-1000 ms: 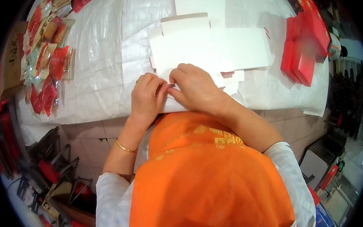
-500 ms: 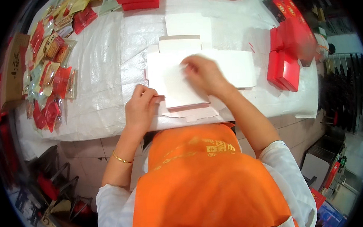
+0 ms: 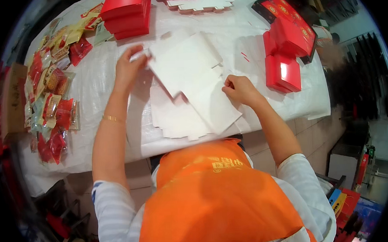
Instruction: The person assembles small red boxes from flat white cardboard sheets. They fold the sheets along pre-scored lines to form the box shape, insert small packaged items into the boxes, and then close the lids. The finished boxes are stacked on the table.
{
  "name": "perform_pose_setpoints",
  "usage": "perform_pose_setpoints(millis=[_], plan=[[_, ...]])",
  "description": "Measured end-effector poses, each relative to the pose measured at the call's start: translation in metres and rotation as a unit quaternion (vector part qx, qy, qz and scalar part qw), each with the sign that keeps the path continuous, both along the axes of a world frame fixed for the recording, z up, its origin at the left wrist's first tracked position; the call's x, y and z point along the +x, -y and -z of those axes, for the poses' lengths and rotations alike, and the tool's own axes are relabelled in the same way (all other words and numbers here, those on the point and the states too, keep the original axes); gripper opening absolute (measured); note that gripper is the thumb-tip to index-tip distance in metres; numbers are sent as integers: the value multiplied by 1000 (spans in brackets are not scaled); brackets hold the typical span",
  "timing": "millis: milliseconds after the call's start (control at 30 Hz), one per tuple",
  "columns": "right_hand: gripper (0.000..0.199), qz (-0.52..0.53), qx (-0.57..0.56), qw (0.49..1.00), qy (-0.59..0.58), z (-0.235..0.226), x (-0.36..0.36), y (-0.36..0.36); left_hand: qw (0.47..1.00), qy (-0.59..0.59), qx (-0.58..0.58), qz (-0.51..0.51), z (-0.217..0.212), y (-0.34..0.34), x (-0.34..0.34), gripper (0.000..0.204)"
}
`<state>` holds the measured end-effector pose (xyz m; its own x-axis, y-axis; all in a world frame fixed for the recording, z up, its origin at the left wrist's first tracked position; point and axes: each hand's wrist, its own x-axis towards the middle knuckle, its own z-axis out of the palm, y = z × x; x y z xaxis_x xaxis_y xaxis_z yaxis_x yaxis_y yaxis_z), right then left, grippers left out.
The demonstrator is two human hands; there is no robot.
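In front of me a white cardboard box (image 3: 182, 69), partly folded with one long flat panel, lies turned at a slant over another flat white cardboard piece (image 3: 176, 119). My left hand (image 3: 132, 66) is at its far left side, thumb and fingers closed on the edge. At the right, my right hand (image 3: 241, 90) is curled, its fingers pinching the edge of the long panel. The fingertips of the left hand are slightly blurred.
Stacked red boxes (image 3: 127, 17) stand at the far left, beside flat white cardboard blanks (image 3: 201, 0). More red boxes (image 3: 283, 70) and a black-and-red tray (image 3: 301, 27) sit at the right. Packaged snacks (image 3: 55, 102) are heaped along the left, next to a brown carton (image 3: 13, 97).
The white box has turned from straight to slanted. My left hand has moved from its near corner up to its far left side; my right hand has shifted right and nearer, onto the panel edge.
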<state>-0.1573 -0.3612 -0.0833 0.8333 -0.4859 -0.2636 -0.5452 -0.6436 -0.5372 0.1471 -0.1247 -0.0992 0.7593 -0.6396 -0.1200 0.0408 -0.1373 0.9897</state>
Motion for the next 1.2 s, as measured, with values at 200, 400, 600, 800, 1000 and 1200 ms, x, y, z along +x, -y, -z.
perform_pose_setpoints(millis=[200, 400, 600, 800, 1000, 1200], plan=[[17, 83, 90, 990, 63, 28, -25, -22, 966, 252, -28, -50, 4, 28, -27, 56], [23, 71, -111, 977, 169, 12, -28, -47, 957, 285, 47, -18, 12, -42, -115, 43], [48, -74, -182, 949, 248, 15, -6, -63, 978, 199, 53, -29, 28, -72, -145, 40], [53, -121, -145, 966, 176, 22, 14, -63, 993, 62, 102, -12, 3, -61, -152, 46], [47, -204, -98, 960, 164, 12, 15, -66, 994, -82, 71, 0, -4, -75, -157, 40], [59, -303, -26, 947, 106, 6, 29, -57, 967, -247, 1, -59, -26, -95, -163, 24]])
